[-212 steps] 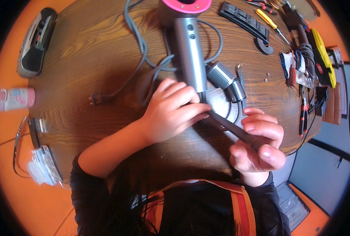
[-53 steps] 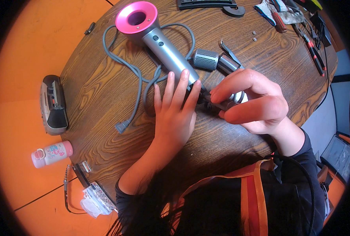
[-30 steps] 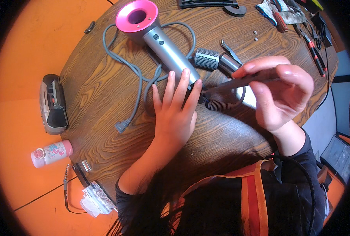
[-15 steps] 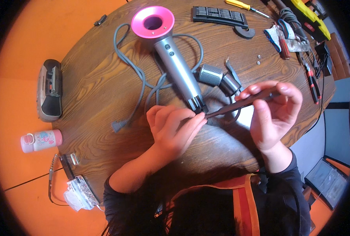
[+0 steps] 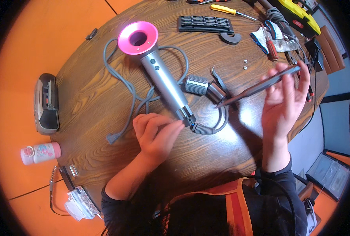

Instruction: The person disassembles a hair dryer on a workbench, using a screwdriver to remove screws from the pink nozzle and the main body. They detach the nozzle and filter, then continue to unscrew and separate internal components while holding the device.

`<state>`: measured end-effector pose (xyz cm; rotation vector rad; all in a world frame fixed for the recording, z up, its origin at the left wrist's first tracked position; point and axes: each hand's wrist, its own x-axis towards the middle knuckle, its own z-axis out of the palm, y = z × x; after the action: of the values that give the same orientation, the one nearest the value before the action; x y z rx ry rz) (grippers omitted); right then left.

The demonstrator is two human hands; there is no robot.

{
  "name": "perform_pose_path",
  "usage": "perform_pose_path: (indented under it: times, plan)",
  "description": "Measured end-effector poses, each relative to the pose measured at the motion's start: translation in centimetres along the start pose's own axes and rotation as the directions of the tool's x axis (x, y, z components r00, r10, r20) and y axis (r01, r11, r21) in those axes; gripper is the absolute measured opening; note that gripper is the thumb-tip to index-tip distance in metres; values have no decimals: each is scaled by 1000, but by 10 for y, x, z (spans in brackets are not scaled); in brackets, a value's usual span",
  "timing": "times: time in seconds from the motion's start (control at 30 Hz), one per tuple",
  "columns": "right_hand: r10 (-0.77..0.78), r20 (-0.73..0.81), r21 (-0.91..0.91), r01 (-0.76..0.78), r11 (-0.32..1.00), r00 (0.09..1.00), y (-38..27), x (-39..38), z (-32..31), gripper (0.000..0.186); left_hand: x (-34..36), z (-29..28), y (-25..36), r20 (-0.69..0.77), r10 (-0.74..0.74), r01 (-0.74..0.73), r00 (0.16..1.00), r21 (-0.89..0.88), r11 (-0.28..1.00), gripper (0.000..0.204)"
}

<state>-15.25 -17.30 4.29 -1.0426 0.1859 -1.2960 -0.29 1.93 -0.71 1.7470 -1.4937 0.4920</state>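
A hair dryer (image 5: 165,84) with a silver handle and pink ring head lies on the wooden table, its handle end opened to show dark inner parts. My left hand (image 5: 155,135) pinches the dark piece at that end between thumb and fingers. To the right, my right hand (image 5: 283,102) is raised, gripping slim dark pointed tweezers (image 5: 257,87) between thumb and fingers. Their tip points down-left, apart from the dryer. Beneath the tip, a ribbed grey cord sleeve (image 5: 203,129) curves from the handle end. A perforated silver cylinder (image 5: 196,85) with a dark section lies beside the handle.
Bent-tip tweezers (image 5: 219,78) and two small screws (image 5: 245,65) lie right of the dryer. Farther back are a bit case (image 5: 205,24), a yellow screwdriver (image 5: 223,9), a grey disc (image 5: 230,38) and a red-handled screwdriver (image 5: 272,50). The grey power cord (image 5: 132,87) loops left.
My right hand has drawn the tweezers up and right, away from the dryer's handle end. My left hand stays at that end. The whole view has shifted slightly.
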Motion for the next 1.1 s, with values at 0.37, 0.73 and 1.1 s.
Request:
perform_pose_path:
  times: [0.37,0.73,1.1]
  plan:
    - [593,-126,795,-277,540,795,-2,38,-111,22,12,-7,4,112,213,-224,971,100,969,25]
    - [784,3,844,-422,331,621,-16,24,-78,22,133,78,-4,119,440,-455,890,171,874,15]
    - [776,95,840,-468,274,624,-21,21,-79,26,189,172,-34,366,455,-522,812,108,846,5]
